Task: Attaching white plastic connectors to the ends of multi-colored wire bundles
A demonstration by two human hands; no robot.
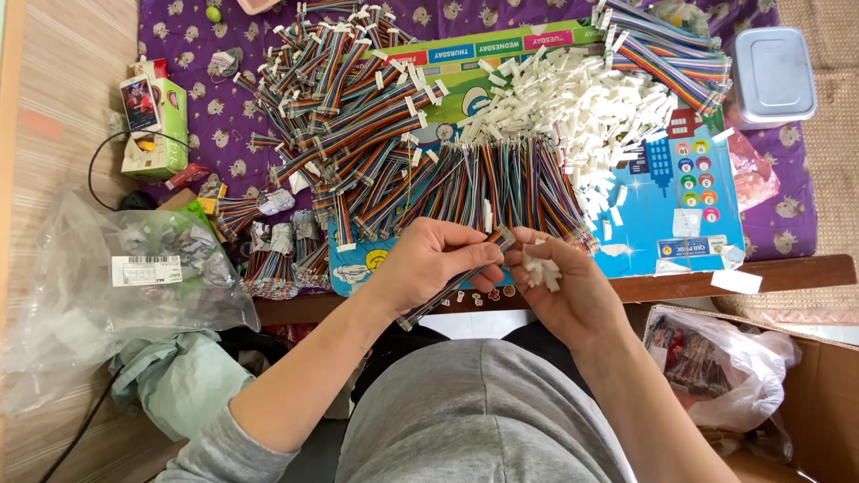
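Note:
My left hand [428, 261] grips a flat multicoloured ribbon cable [452, 284] that slants from lower left up to its end near my fingertips. My right hand [564, 284] cups several small white plastic connectors [542, 270] in its palm, and its thumb and forefinger meet the cable's upper end. Both hands hover over the near edge of a low wooden table [787, 270]. Just beyond them lies a row of loose multicoloured cables [501, 183]. A heap of white connectors [573, 112] spreads behind that.
A large pile of finished ribbon cables [344, 98] fills the left of a colourful board [680, 192]. More cables [667, 49] lie at the back right by a grey lidded box [774, 76]. A clear plastic bag [116, 268] lies left, a cardboard box [819, 394] with a bag lower right.

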